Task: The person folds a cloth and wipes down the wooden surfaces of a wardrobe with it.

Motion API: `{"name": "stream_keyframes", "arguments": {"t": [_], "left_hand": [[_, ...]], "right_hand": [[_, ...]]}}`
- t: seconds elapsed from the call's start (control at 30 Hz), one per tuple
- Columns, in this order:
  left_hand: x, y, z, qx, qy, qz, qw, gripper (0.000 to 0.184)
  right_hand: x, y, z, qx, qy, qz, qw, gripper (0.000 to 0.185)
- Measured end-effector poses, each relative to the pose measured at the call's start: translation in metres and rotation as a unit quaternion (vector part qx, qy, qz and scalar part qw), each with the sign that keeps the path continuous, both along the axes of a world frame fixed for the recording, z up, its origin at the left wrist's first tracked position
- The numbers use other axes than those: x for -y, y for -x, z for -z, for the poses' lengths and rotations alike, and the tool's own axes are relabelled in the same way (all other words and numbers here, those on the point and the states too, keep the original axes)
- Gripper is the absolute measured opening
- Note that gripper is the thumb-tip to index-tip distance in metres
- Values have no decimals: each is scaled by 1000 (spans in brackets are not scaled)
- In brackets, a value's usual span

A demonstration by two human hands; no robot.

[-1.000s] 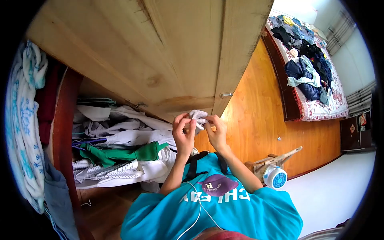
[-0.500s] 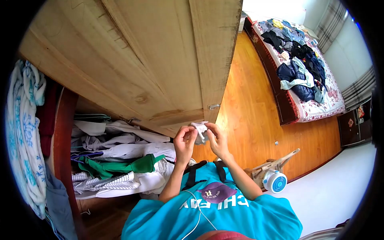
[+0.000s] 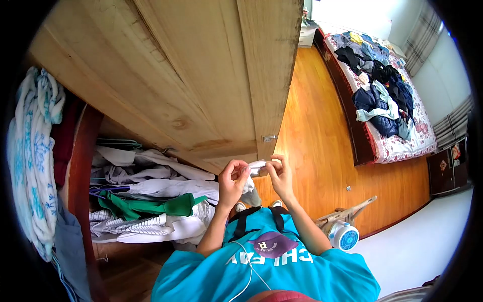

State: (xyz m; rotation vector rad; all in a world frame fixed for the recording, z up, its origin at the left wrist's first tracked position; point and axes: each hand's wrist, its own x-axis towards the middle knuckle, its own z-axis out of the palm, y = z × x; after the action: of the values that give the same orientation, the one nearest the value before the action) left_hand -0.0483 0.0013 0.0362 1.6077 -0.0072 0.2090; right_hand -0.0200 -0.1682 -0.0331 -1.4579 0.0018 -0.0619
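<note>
Between my two hands, in front of my chest, a small white cloth [image 3: 257, 165] is stretched sideways. My left hand [image 3: 233, 182] pinches one end with thumb and fingers, and a white part hangs below those fingers. The other end sits at the thumb and fingertips of my right hand [image 3: 282, 180]. Below the hanging part a grey piece of fabric [image 3: 252, 198] shows; whether it belongs to the same cloth I cannot tell. The exact kind of the cloth is unclear.
A wooden wardrobe door [image 3: 201, 75] stands ajar ahead. Left of me are hanging white clothes [image 3: 166, 189], a green garment [image 3: 161, 206] and a blue-patterned white blanket [image 3: 37, 156]. A bed [image 3: 420, 143] piled with clothes, a wooden stool [image 3: 347, 214] and a blue-white fan [image 3: 346, 236] are right.
My right hand has moved slightly right, drawing the bunched white cloth out sideways. More white and grey fabric now shows below my left hand. The view has shifted slightly.
</note>
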Motion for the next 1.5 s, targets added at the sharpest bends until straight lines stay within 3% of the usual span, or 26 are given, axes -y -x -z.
{"name": "stream_keyframes", "arguments": {"t": [0.07, 0.1, 0.13, 0.27, 0.47, 0.53, 0.57, 0.67, 0.73, 0.8, 0.83, 0.9, 0.93, 1.0, 1.1, 1.2, 1.3, 1.37, 1.4, 1.47, 1.5], "left_hand": [[0, 0, 2, 7, -51, -32, 998, 10], [1, 1, 2, 9, -51, -34, 998, 10], [1, 1, 3, 21, -75, -37, 996, 10], [6, 2, 8, 45, -126, -36, 990, 12], [0, 9, 31, -26, 35, -21, 999, 11], [2, 13, 45, -148, 259, -76, 951, 12], [-8, 12, 86, -138, 166, -82, 973, 15], [2, 21, 87, -185, 148, -17, 971, 17], [-3, 18, 106, -153, 80, 27, 985, 21], [-10, 14, 115, -206, -81, 132, 966, 32], [-16, 12, 121, -232, -60, 171, 956, 49], [-10, 17, 140, -250, 107, 142, 952, 58], [-2, 19, 114, -264, 185, 142, 936, 57], [2, 22, 97, -281, 238, 187, 911, 59], [-9, 16, 125, -339, 208, 242, 885, 54], [-9, 18, 129, -333, 241, 255, 875, 46], [-2, 19, 127, -254, 248, 190, 915, 36], [-3, 13, 126, -152, 189, 41, 969, 29], [-4, 12, 119, -151, 190, 40, 969, 29], [-11, 11, 96, -81, 169, -74, 979, 19], [-24, 10, 93, -53, 86, -78, 992, 22]], "right_hand": [[-3, 6, 15, -7, -159, -39, 986, 21], [-3, 12, 16, -19, -136, -75, 988, 20], [0, 17, 6, -48, -38, -126, 990, 17], [-16, 30, -1, -26, -56, -126, 990, 14], [-12, 26, -9, -38, -96, -95, 990, 14], [-7, 25, -17, -32, -46, -64, 996, 12], [-9, 25, -13, -29, -83, -47, 995, 11], [-1, 27, 0, -67, -119, -58, 989, 12], [-2, 27, -4, -85, -149, -34, 985, 12], [7, 27, -1, -109, -185, -30, 976, 13], [12, 26, 1, -113, -195, -38, 974, 13], [15, 24, 9, -102, -210, -20, 972, 12], [16, 22, 7, -98, -230, -18, 968, 11], [15, 20, -1, -127, -275, 3, 953, 9], [15, 20, -5, -123, -296, 6, 947, 10], [22, 21, -5, -119, -296, -55, 946, 10], [20, 21, -12, -144, -329, -25, 933, 10], [25, 21, -13, -140, -268, -30, 953, 10], [30, 20, -5, -139, -267, -32, 953, 10], [40, 18, 15, -109, -272, -65, 954, 12], [38, 18, 14, -111, -272, -68, 953, 12]]}}
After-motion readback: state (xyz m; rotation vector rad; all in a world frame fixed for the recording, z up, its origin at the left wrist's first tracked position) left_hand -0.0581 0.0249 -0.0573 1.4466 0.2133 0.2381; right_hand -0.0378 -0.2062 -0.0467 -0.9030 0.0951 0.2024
